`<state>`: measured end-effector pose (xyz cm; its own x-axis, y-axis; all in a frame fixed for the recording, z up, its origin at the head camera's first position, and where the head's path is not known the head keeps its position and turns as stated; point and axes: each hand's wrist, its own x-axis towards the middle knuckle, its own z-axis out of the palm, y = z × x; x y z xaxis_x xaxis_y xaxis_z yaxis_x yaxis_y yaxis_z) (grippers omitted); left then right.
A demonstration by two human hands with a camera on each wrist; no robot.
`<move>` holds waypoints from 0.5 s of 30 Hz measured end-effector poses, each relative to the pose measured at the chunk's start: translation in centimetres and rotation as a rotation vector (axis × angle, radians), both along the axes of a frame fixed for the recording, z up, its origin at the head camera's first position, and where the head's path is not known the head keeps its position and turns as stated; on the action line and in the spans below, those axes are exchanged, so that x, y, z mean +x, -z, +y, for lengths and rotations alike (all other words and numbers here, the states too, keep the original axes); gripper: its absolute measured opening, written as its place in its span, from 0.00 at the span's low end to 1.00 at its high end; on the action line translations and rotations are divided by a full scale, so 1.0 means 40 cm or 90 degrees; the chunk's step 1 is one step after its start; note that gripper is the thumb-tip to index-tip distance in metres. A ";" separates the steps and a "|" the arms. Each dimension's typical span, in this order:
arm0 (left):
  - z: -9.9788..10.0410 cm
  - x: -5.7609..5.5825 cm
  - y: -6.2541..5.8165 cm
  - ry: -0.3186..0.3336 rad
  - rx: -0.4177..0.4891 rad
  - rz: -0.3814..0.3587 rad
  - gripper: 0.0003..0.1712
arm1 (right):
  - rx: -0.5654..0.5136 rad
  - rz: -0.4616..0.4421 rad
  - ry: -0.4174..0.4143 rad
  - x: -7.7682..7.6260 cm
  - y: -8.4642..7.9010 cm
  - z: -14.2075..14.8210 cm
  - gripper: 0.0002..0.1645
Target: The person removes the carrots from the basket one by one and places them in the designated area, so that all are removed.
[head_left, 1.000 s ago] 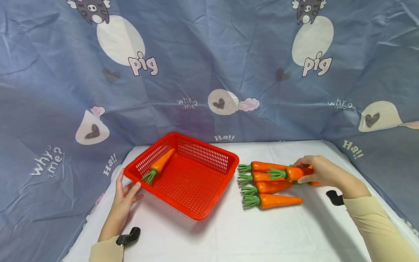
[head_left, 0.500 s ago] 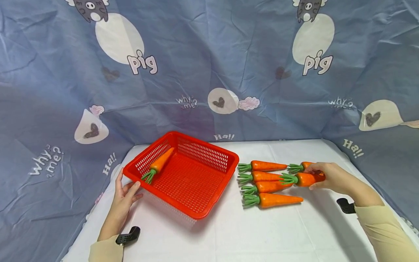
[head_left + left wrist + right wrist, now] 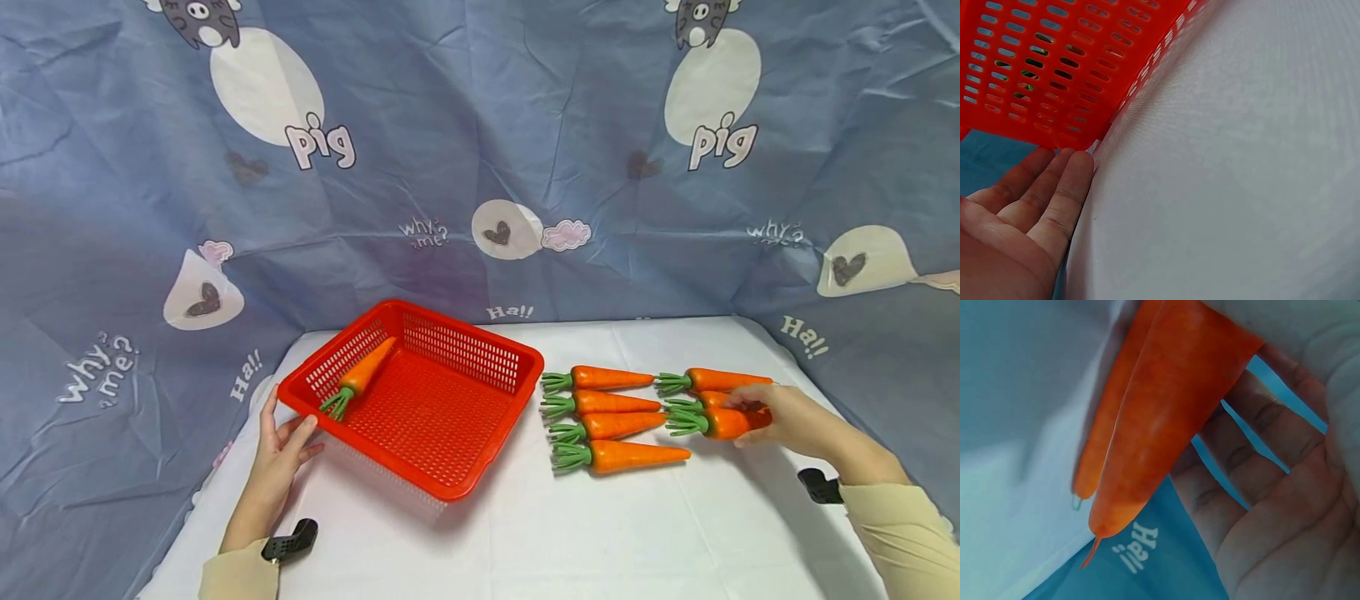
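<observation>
My right hand [image 3: 798,421] pinches an orange carrot [image 3: 723,423] with a green leafy top, its body tapering to a thin root tip in the right wrist view. The held carrot lies low in front of two others, the farther carrot [image 3: 723,380] and a partly covered carrot [image 3: 716,400]. At the left, a red plastic basket [image 3: 435,408] with perforated walls holds one carrot [image 3: 363,373] along its left wall. My left hand [image 3: 281,462] touches the basket's near-left corner. In the left wrist view its fingers [image 3: 1072,178] reach straight to the basket's underside edge.
Several carrots [image 3: 633,456] lie in a column between basket and right hand, green tops facing left. White cloth [image 3: 585,533] covers the table. A blue printed curtain [image 3: 420,150] closes off the back and sides.
My right hand has moved right and toward me with its carrot, uncovering carrots that were behind it. The left hand and the basket have stayed in place.
</observation>
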<state>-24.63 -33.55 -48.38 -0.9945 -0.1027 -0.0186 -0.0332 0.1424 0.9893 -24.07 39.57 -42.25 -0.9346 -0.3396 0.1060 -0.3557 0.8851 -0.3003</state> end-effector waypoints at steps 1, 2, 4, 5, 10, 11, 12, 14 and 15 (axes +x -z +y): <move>-0.001 0.000 0.000 0.000 0.001 0.000 0.54 | 0.002 -0.001 0.003 0.002 0.002 0.004 0.31; -0.001 0.000 0.001 0.000 0.002 -0.001 0.54 | 0.001 -0.006 0.007 0.004 0.003 0.008 0.31; -0.002 -0.001 0.001 0.000 -0.001 -0.003 0.54 | 0.001 0.000 0.009 0.006 0.010 0.017 0.31; -0.003 -0.001 0.001 0.000 -0.004 -0.005 0.53 | -0.001 0.003 0.009 0.008 0.013 0.022 0.31; -0.001 0.000 0.000 0.001 -0.007 -0.007 0.53 | -0.016 0.025 -0.013 0.012 0.032 0.041 0.30; -0.001 0.000 0.000 0.002 -0.006 -0.006 0.53 | -0.019 0.022 -0.012 0.012 0.035 0.044 0.30; 0.000 0.000 0.000 0.004 -0.005 -0.005 0.53 | -0.020 0.015 -0.008 0.013 0.037 0.046 0.29; 0.001 0.002 0.000 0.006 -0.004 -0.006 0.53 | -0.016 -0.003 0.003 0.013 0.041 0.049 0.29; 0.001 0.002 0.001 0.006 -0.004 -0.007 0.53 | -0.009 -0.014 0.010 0.013 0.042 0.051 0.29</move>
<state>-24.53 -33.50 -48.41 -0.9953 -0.0930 -0.0283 -0.0420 0.1484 0.9880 -23.54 41.60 -43.94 -0.9418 -0.3238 0.0905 -0.3354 0.8861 -0.3199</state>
